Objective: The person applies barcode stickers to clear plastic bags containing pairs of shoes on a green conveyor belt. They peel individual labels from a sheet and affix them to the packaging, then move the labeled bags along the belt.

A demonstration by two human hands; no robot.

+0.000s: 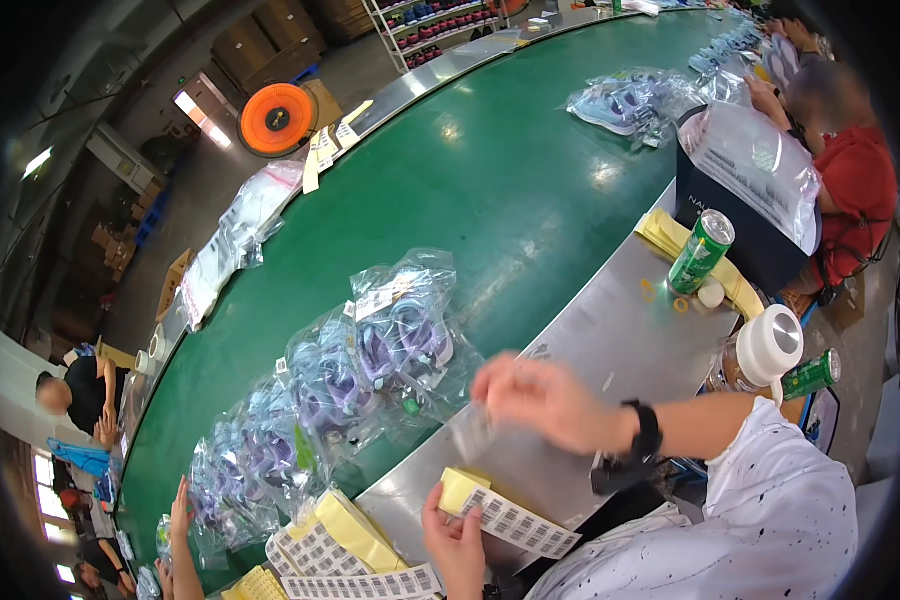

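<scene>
Closest to the lens is the left hand [457, 545], down at the bottom edge, grip closed on a label strip [510, 517]: thumb on top, fingers curled under the near end. That strip is a long white sheet with a row of black barcode blocks printed along it, and its yellow backing shows at the end by the thumb where it's curled up a bit. It lies slanted, running off to the right over the steel bench [610, 340]. Right hand [535, 398] is up above the bench and pretty motion-blurred, fingers bunched together; there might be something thin and clear hanging under it, but honestly can't tell whether the grip is closed on anything. Black watch [647, 432] on that wrist, white speckled sleeve [770, 500] behind it. More label sheets [345, 555] with the same barcodes and yellow backing are stacked just left of the left hand. Beyond them sits the green belt [470, 190], with a line of clear bags [350, 385] holding purple and blue shoes, overlapping each other along the near edge. Further right on the bench there's a green can [702, 251] standing upright, a white-capped jar [765, 350] and a second can [810, 374] lying on its side next to it. Another person in a red shirt [860, 190] sits up the line beside a dark box [740, 235] with a plastic bag draped over it.
</scene>
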